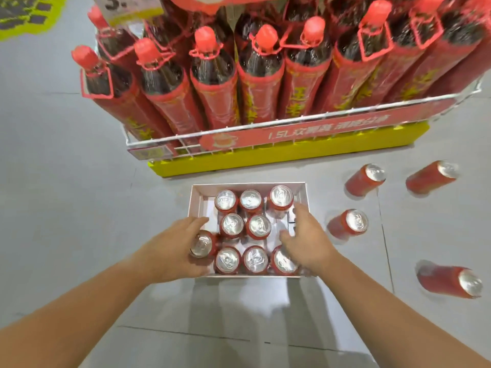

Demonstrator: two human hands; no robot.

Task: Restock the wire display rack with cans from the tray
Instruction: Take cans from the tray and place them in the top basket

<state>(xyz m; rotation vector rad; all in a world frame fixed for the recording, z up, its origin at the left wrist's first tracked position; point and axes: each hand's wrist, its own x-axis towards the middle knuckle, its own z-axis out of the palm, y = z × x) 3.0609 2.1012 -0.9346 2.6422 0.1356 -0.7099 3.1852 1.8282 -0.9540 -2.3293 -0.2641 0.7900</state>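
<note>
A: Floor's cluttered. Four loose red aluminium cans w/ silver tops, all right of the tray: one (pixel 365 179) and another (pixel 431 176) near the rack's yellow base (pixel 265 155), one (pixel 348 224) just beside the tray, one (pixel 450 284) further out, on its side.

B: Rack?

A: White wire display rack (pixel 265 123), packed w/ tall dark red-capped bottles (pixel 212 67), red banner (pixel 318 128) across the front.

B: Tray?

A: Shallow white cardboard tray (pixel 198 192) on grey floor (pixel 66 181), upright red cans inside (pixel 251 200), approx three rows.

B: Hands?

A: Left hand (pixel 172 248) wraps a can (pixel 202 245) at the tray's left edge, fingers curled round it. Right hand (pixel 308 240) spread open, fingers loose over the tray's right side, palm above a front-row can (pixel 283 261); can't tell if it's touching.
</note>
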